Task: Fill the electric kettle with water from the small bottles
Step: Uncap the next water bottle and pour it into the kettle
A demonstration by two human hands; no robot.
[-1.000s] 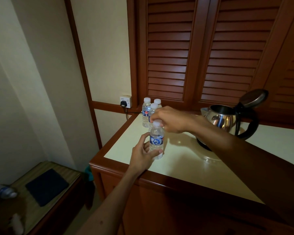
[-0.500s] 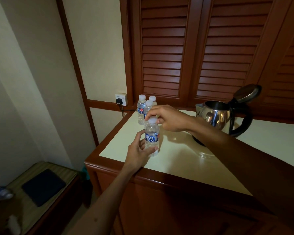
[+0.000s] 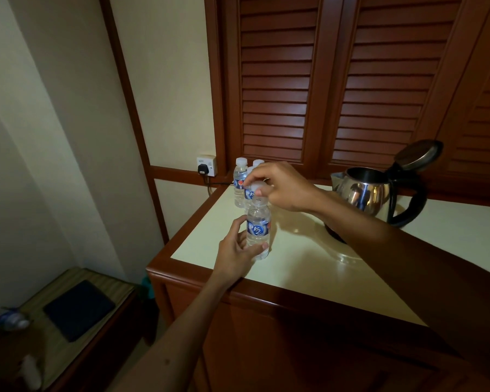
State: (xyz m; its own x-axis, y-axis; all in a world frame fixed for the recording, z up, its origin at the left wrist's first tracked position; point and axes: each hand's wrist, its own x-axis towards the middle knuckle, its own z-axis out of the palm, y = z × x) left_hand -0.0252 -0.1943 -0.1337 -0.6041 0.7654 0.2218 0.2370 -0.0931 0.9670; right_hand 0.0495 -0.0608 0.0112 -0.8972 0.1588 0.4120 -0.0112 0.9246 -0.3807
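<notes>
A small clear water bottle with a blue label stands upright on the cream countertop. My left hand grips its lower body. My right hand pinches its white cap from above; whether the cap sits on the neck or just above it I cannot tell. Behind stand three more capped bottles, partly hidden by my right hand. The steel electric kettle sits to the right on its base, lid flipped open, black handle facing right.
A wall socket with a black plug sits left of the bottles, its cable running to the counter. Louvred wooden doors rise behind. A low bench at lower left carries a dark pad and another bottle.
The view has shifted slightly. My right hand's fingers have turned on the cap while my left hand keeps its grip on the bottle.
</notes>
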